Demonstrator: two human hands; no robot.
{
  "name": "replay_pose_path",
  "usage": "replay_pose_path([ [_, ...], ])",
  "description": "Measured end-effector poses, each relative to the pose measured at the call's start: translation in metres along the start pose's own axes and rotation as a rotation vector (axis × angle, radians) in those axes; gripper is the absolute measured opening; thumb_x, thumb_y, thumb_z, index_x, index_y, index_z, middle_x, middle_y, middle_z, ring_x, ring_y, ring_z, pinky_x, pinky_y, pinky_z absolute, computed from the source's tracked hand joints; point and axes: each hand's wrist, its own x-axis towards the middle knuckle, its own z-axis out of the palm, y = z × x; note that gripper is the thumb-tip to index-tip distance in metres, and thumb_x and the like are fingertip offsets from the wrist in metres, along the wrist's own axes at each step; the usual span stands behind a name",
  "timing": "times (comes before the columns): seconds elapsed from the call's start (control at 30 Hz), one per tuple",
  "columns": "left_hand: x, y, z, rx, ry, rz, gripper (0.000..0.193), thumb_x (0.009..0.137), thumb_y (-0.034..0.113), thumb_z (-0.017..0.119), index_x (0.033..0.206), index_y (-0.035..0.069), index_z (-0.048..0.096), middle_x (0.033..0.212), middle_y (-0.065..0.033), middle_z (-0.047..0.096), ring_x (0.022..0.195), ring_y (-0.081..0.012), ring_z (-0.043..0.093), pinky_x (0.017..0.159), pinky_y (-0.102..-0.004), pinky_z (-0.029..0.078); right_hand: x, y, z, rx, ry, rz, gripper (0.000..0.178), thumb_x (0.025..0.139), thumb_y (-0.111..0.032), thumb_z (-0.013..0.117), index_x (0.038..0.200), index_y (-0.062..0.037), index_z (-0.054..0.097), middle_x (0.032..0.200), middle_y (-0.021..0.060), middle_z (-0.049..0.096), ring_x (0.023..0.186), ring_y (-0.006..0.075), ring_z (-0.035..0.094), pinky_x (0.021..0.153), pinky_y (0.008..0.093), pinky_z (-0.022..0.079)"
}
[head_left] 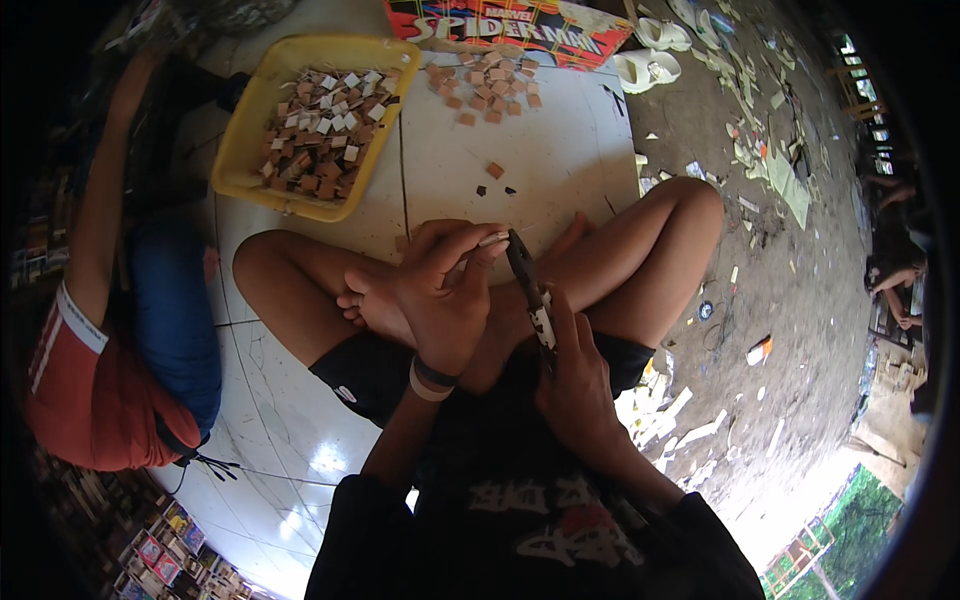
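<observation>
Single head view. Person seated cross-legged on a white tiled floor point(300, 420). Left hand point(440, 290): grip narrow, thumb and index finger pinching a small pale piece point(492, 240) by its edge, held above the crossed legs. Right hand point(575, 370): fingers closed around the handles of a dark pliers-like tool point(521, 268), pale worn patch on its grip area; tool head points up and away from the body. Its tip sits right at the small pale piece; contact between the two cannot be made out.

Beyond the hands on the floor: one brown square point(495, 170) lying alone, with two dark chips point(482, 190) just nearer the body. Farther off, a loose heap of brown squares point(485, 85), and behind it a red printed board point(510, 30). To the left of the heap, a yellow basin point(228, 165) holding many brown and white squares point(325, 130).

Left side: another person in a red shirt point(110, 410), one arm stretched forward. Right side: pale clogs point(648, 70) at the floor edge; dirt ground point(740, 400) strewn with scraps.
</observation>
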Motion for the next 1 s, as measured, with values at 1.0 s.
replay_pose_path([
  [1.0,0.023,0.017,-0.04,-0.262,-0.26,-0.496,0.021,0.1,0.012,0.074,0.111,-0.006,0.075,0.093,-0.0055,0.074,0.08,-0.0104,0.064,0.076,-0.0254,0.052,0.008,0.025,-0.029,0.342,-0.205,-0.117,0.069,0.1,-0.003,0.063,0.162,-0.0009,0.034,0.126,0.0195,0.061,0.109,0.0266,0.063,0.1,0.0388,0.05],
])
